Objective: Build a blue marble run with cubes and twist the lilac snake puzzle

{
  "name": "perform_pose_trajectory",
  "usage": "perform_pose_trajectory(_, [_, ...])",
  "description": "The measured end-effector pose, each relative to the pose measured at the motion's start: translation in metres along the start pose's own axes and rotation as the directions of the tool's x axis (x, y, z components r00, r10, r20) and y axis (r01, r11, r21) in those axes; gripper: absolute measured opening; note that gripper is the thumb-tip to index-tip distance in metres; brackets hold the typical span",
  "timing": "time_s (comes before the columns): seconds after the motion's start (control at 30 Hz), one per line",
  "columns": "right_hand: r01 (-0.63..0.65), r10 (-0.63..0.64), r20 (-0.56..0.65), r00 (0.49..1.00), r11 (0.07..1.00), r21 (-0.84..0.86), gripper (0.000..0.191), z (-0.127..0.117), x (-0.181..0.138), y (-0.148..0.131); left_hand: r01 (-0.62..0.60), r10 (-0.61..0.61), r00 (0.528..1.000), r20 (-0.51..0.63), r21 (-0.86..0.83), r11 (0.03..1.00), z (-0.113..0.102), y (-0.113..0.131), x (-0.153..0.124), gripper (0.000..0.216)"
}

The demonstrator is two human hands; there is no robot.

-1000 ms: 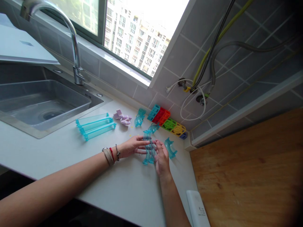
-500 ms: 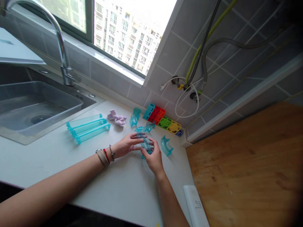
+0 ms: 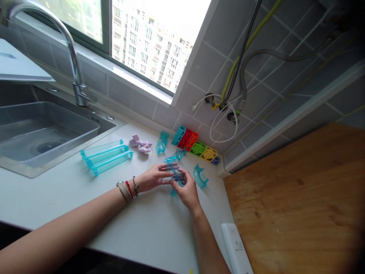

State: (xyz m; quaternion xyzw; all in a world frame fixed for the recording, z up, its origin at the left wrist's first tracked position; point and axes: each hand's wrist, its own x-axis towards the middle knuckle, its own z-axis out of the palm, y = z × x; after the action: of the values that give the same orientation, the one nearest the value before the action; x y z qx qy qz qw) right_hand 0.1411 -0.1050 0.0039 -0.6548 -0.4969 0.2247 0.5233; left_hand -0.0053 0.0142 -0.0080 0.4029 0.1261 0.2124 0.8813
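Observation:
Between my hands is a clear teal curved track piece, partly covered by fingers. My left hand reaches in from the left, its fingers closed on the piece's left side. From the right, my right hand pinches the same piece between thumb and fingers. Just beyond them lie another curved teal piece and a taller teal piece. One more curved teal piece rests right of my right hand. Long straight teal track pieces lie side by side to the left.
A folded lilac-and-white shape sits behind my left hand. Against the wall stands a row of coloured blocks. The sink and tap are at left. A white power strip and wooden board are at right.
The held teal piece has turned slightly between my hands, and my fingers have shifted a little on it. The pieces lying on the counter stay put.

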Motion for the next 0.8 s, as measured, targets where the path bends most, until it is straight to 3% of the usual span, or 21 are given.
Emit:
perform_pose_trajectory(0.37, [0.021,-0.033,-0.059,0.998,0.981,-0.191,0.058,-0.007,-0.001,-0.001,0.01,-0.01,1.0,-0.004,0.009,1.0,-0.001,-0.002,0.001,0.07])
perform_pose_trajectory(0.5, [0.02,-0.046,-0.086,0.995,0.958,-0.287,0.055,-0.019,0.002,-0.004,0.02,-0.016,0.995,-0.098,0.042,0.999,-0.005,-0.004,0.003,0.089])
perform_pose_trajectory(0.67, [0.015,-0.078,-0.127,0.989,0.899,-0.439,0.056,-0.067,0.01,-0.015,0.053,-0.043,0.988,-0.151,0.058,0.997,-0.007,-0.006,0.007,0.103])
perform_pose_trajectory(0.8, [-0.124,-0.015,-0.233,0.972,0.81,-0.573,0.061,-0.12,0.024,-0.001,0.076,-0.066,0.986,-0.155,0.062,0.995,-0.006,-0.004,0.008,0.086])
